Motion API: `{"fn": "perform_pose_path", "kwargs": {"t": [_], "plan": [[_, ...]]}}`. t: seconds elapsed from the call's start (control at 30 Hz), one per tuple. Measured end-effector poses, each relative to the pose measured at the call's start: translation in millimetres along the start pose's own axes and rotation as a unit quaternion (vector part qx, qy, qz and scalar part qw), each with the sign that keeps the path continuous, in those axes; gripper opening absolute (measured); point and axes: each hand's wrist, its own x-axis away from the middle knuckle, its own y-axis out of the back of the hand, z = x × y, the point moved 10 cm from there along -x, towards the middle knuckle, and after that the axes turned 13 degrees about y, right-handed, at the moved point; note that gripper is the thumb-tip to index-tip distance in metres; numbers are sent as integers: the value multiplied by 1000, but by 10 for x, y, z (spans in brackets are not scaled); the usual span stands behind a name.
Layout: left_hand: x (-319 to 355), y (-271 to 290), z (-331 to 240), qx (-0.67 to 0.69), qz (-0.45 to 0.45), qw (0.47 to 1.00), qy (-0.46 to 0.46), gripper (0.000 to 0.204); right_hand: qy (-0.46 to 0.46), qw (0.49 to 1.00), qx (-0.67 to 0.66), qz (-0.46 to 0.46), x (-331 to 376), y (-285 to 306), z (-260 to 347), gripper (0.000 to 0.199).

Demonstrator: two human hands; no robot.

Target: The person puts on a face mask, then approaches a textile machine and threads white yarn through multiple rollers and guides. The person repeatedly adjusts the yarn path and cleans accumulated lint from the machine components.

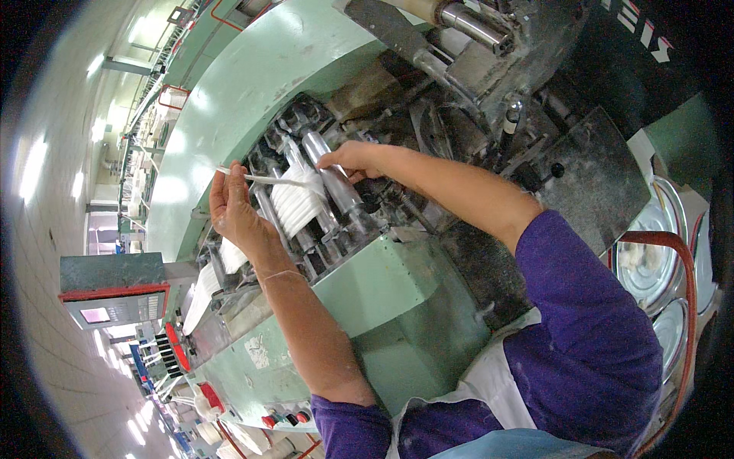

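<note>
My left hand point(238, 210) is closed in a pinch on one end of a soft white fibre strand point(271, 180). From those fingertips the strand runs right, to a band of side-by-side white fibre strands point(296, 208) lying across the rollers of a green textile machine. Just right of the band is a shiny metal roller point(330, 172). My right hand point(356, 161) is on that roller, its fingers bent round the far right side and partly hidden from view.
A pale green curved cover point(229, 73) arches over the far left of the rollers. Dusty metal machine parts point(474, 92) crowd the upper right. A grey control box point(115, 287) juts out at left. Red push buttons point(303, 417) sit low on the green front, and round metal cans point(650, 249) stand at right.
</note>
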Motion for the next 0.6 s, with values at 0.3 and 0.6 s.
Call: {"fn": "perform_pose_path", "kwargs": {"t": [0.3, 0.6], "plan": [[-19, 10, 4, 4, 5, 1000, -6, 33, 37, 998, 41, -13, 6, 39, -5, 29], [3, -33, -16, 9, 15, 1000, -1, 34, 29, 999, -13, 8, -15, -44, -5, 24]]}}
